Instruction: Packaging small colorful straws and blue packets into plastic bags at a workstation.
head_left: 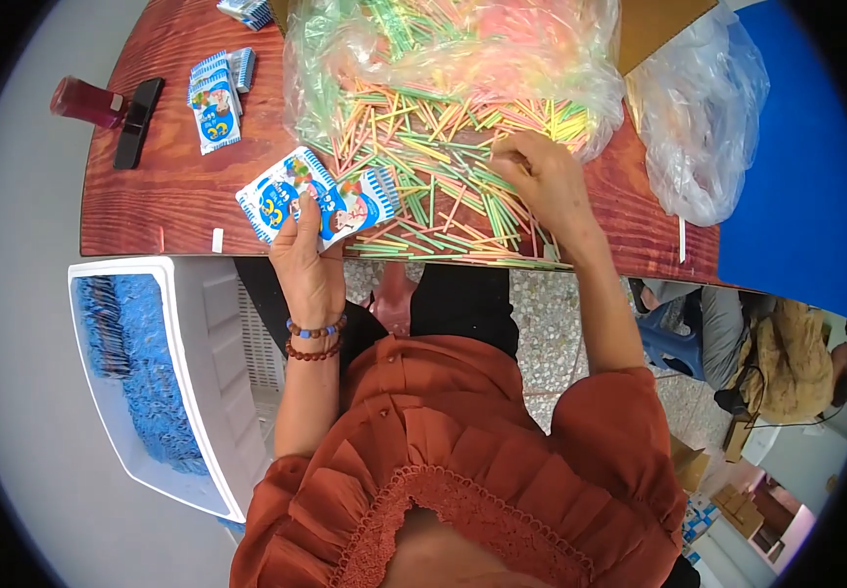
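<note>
My left hand (304, 240), with two beaded bracelets at the wrist, holds a fan of blue-and-white printed packets (276, 201) at the table's near edge, thumb on top. My right hand (546, 181) is over a spread of thin pink, yellow and green sticks (433, 191). Its fingers are bent and pinched together low over them; what lies between the fingertips is too small to make out. Behind the loose sticks, a large clear plastic bag (462, 59) lies open with many more sticks in and under it.
More packets (216, 113) lie to the left, beside a black phone-like object (137, 124) and a dark red bottle (88, 102). A white foam box (188, 392) with blue packets stands below left. An empty-looking clear bag (702, 108) hangs over the right side. Another person (786, 353) sits at right.
</note>
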The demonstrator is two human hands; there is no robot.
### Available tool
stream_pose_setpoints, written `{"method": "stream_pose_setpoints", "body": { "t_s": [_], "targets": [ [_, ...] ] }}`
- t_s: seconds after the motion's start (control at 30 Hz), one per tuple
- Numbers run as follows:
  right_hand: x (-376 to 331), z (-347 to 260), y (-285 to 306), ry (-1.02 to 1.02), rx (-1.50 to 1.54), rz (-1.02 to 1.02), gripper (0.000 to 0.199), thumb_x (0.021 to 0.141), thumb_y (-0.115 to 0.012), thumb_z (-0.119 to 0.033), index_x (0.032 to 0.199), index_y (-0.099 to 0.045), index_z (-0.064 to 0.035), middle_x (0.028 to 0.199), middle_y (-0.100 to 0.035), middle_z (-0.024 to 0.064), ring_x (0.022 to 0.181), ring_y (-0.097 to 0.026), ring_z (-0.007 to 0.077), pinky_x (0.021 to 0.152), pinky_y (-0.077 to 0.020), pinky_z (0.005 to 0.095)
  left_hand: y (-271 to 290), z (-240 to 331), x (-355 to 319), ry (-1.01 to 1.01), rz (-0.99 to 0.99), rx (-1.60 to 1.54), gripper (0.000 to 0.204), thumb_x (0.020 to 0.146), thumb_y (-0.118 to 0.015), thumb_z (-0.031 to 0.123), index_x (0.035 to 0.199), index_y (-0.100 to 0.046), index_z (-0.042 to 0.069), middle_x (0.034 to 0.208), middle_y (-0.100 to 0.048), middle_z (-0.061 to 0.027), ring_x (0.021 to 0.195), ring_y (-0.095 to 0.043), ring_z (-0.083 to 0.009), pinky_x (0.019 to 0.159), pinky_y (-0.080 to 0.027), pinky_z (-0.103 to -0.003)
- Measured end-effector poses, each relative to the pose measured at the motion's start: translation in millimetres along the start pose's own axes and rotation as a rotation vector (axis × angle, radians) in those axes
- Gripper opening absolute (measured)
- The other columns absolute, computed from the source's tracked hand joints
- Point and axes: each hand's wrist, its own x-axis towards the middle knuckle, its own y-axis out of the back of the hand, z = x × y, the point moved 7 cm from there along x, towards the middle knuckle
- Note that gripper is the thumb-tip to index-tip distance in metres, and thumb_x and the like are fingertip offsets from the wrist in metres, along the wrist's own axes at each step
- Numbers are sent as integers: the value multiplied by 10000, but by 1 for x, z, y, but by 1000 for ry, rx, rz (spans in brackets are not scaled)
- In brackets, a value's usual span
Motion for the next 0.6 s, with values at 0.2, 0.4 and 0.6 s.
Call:
{"method": "stream_pose_setpoints", "body": {
  "t_s": [0.2, 0.4, 0.6],
  "targets": [
    [-30, -7, 12, 198, -661, 34, 463, 760, -738, -364, 1074, -588, -59, 979, -589, 111, 944, -554, 299, 815, -393, 405, -5, -8, 1, -25, 13, 0, 157, 949, -613, 155, 1054, -656, 46, 1015, -659, -14, 891, -641, -116, 793, -563, -338],
    [-38, -4, -7, 119, -836, -16, 673, 693, -760, -473, 1157, -525, -47, 1007, -569, 121, 951, -542, 281, 787, -375, 395, -2, -9, 0, -9, 27, 7, 145, 948, -615, 150, 1049, -656, 53, 1007, -659, -3, 893, -636, -108, 796, -557, -330],
    [-31, -2, -18, 178, -760, 46, 368, 740, -714, -241, 1026, -575, -55, 923, -586, 93, 888, -560, 268, 764, -375, 397, -3, -13, -1, 1, 17, -24, 136, 945, -617, 138, 1053, -652, 62, 1007, -661, 4, 887, -633, -96, 781, -553, -311]
  ]
}}
